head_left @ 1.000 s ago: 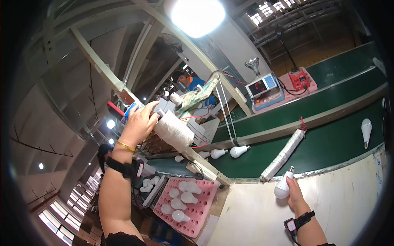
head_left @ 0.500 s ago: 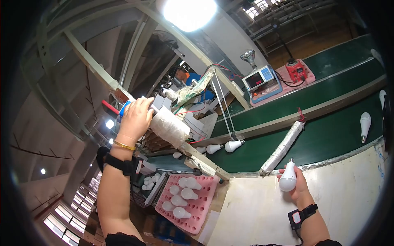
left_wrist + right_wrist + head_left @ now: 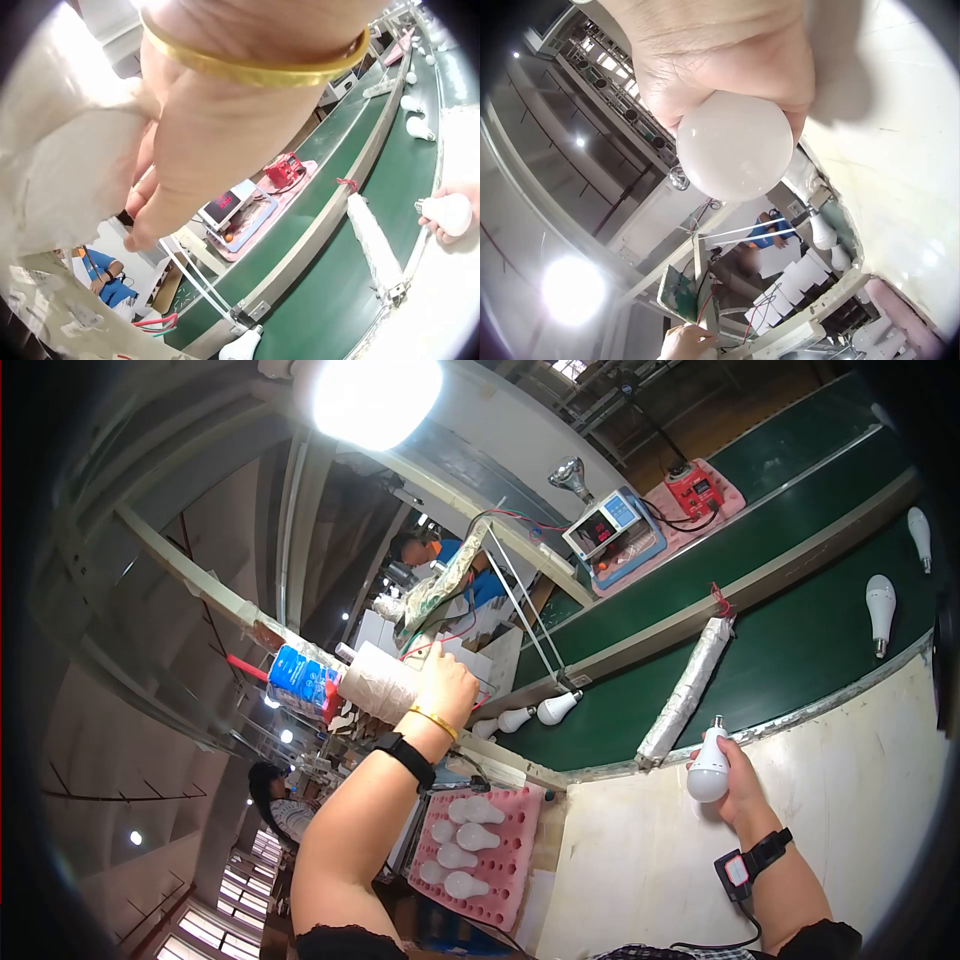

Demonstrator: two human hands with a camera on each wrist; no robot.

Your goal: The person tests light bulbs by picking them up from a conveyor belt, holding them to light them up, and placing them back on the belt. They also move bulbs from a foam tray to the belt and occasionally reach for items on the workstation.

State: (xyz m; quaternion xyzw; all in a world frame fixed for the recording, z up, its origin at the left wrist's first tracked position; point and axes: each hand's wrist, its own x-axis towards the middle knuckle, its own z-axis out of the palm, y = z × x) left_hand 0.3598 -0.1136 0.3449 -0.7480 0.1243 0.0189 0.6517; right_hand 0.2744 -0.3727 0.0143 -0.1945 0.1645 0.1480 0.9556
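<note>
My right hand (image 3: 742, 785) grips a white LED light bulb (image 3: 708, 772) with its metal cap pointing up and away, over the pale worktop. From the right wrist, its round dome (image 3: 735, 146) fills the middle of the view. My left hand (image 3: 447, 685) is raised beside a thick white wrapped roll (image 3: 378, 680) on the slanted frame. Its fingers (image 3: 146, 225) reach past the roll with nothing visible between them; some of them are hidden behind the hand. A blue packet (image 3: 300, 672) sits at the roll's other end.
Several bulbs (image 3: 558, 708) lie on the green conveyor (image 3: 620, 720). A wrapped bar (image 3: 685, 695) crosses the belt. Pink foam (image 3: 510, 860) holds more bulbs. Beyond stand a digital meter (image 3: 605, 530) and a red device (image 3: 695, 488). A person in blue (image 3: 480, 585) is behind the frame.
My left hand has moved right, from the blue packet across to the roll's near-right side, uncovering the packet. My right hand has turned the bulb slightly, still gripping it. The view has shifted.
</note>
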